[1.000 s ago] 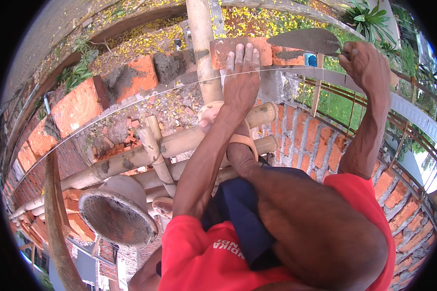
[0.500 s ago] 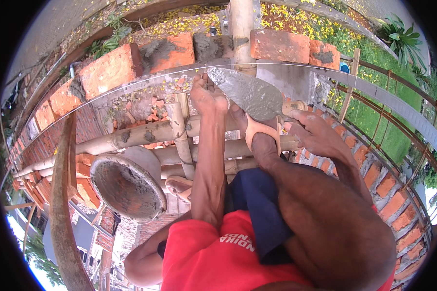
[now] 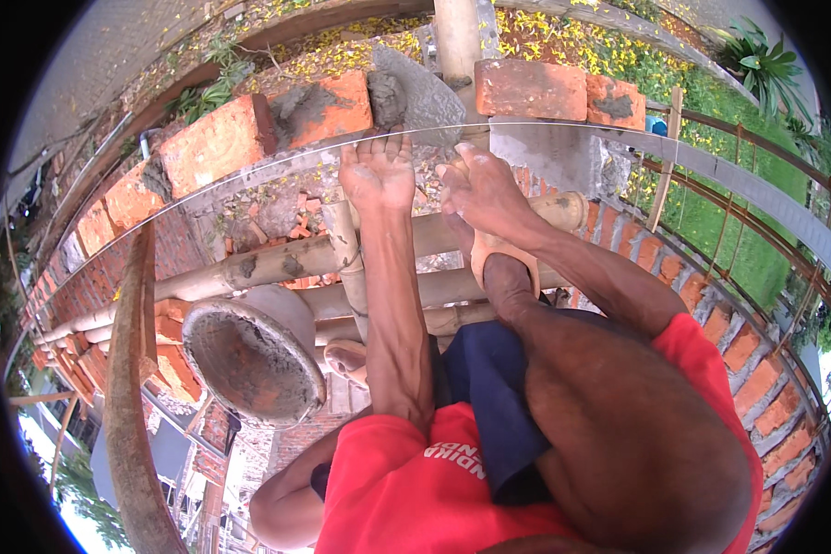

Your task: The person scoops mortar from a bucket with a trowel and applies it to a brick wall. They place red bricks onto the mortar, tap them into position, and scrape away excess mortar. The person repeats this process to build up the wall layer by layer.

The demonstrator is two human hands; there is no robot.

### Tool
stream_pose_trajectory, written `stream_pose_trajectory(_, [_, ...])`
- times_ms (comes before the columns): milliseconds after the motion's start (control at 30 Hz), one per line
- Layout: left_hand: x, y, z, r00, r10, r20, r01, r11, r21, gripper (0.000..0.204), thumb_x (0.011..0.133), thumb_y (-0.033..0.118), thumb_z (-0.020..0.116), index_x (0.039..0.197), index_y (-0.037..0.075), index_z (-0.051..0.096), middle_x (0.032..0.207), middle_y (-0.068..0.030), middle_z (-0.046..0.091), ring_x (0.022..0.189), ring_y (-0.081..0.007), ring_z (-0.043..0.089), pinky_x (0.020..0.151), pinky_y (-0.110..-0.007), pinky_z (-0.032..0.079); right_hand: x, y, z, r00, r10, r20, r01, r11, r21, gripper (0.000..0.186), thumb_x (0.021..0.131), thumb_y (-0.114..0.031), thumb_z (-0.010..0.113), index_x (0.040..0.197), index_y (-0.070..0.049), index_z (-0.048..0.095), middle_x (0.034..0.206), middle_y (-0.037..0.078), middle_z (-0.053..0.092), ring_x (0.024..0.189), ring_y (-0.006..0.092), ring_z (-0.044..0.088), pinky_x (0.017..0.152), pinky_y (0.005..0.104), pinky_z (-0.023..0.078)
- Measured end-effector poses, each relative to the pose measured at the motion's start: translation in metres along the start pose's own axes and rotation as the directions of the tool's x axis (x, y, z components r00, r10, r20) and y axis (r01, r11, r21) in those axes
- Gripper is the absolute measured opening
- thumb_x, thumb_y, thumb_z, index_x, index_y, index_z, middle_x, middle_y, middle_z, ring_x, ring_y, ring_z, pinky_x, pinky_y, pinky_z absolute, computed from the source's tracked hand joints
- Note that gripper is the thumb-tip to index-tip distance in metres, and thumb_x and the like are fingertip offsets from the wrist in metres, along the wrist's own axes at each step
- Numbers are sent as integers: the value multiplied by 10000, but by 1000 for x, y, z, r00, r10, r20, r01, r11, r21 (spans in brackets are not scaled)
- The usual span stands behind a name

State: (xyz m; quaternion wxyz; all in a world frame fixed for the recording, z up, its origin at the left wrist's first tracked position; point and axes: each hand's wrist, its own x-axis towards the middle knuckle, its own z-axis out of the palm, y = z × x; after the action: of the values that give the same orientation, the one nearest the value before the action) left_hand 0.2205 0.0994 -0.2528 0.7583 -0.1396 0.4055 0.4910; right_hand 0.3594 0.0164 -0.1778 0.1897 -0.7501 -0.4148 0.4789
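Observation:
My right hand (image 3: 478, 189) is wrapped round the handle of a trowel (image 3: 429, 102), whose grey, mortar-smeared blade tilts over the gap in the brick row, left of the upright bamboo pole. A lump of wet mortar (image 3: 388, 99) sits beside the blade, against the end of an orange brick (image 3: 328, 109). My left hand (image 3: 380, 174) is palm up just below that lump, fingers stretched toward the wall edge and holding nothing. A thin string line (image 3: 526, 123) crosses at the fingertips and in front of the blade.
A bowl (image 3: 254, 360) with mortar residue stands left of my left forearm. Bamboo poles (image 3: 342, 300) form the scaffold under my feet. An upright bamboo pole (image 3: 459, 42) rises by the wall, with another brick (image 3: 531, 90) to its right. A curved wooden post (image 3: 129, 397) stands at left.
The trowel has moved left and away from me, from in front of the wall to over the brick gap. My right hand followed; my left hand shifted slightly left and its fingers straightened.

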Motion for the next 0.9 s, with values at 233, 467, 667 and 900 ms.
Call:
stream_pose_trajectory(233, [-18, -2, 23, 986, 61, -153, -36, 986, 161, 351, 1109, 339, 390, 1296, 69, 514, 1336, -121, 564, 1329, -275, 483, 1127, -440, 362, 4, -3, 3, 994, 90, 60, -100, 978, 182, 387, 1035, -252, 630, 1209, 93, 601, 741, 102, 673, 635, 158, 650, 540, 320, 508])
stream_pose_trajectory(467, [-51, -13, 41, 961, 252, -116, -200, 919, 340, 401, 1078, 305, 410, 1393, 64, 466, 1435, -125, 561, 1336, -251, 479, 1193, -409, 264, -2, -7, -23, 926, 178, 332, -340, 773, 536, 263, 1060, -272, 618, 1047, -10, 635, 771, 42, 646, 572, 92, 581, 465, 267, 463])
stream_pose_trajectory(667, [-55, -22, 33, 934, 310, -181, -226, 900, 373, 527, 1076, 333, 410, 1524, 58, 382, 1454, -130, 529, 1286, -259, 504, 1147, -414, 354, -27, 2, -49, 920, 97, 381, -357, 611, 706, 289, 1051, -296, 641, 1058, -7, 646, 765, 30, 610, 573, 96, 578, 479, 269, 475])
stream_pose_trajectory(900, [-50, -63, 34, 984, 174, 27, -158, 811, 563, 408, 1065, 157, 494, 1443, 9, 537, 1407, -124, 611, 1260, -207, 581, 1093, -361, 439, -89, 31, -82, 930, 278, 242, -359, 540, 761, 335, 1051, -274, 632, 1216, 17, 632, 787, 22, 601, 582, 96, 587, 468, 265, 485])
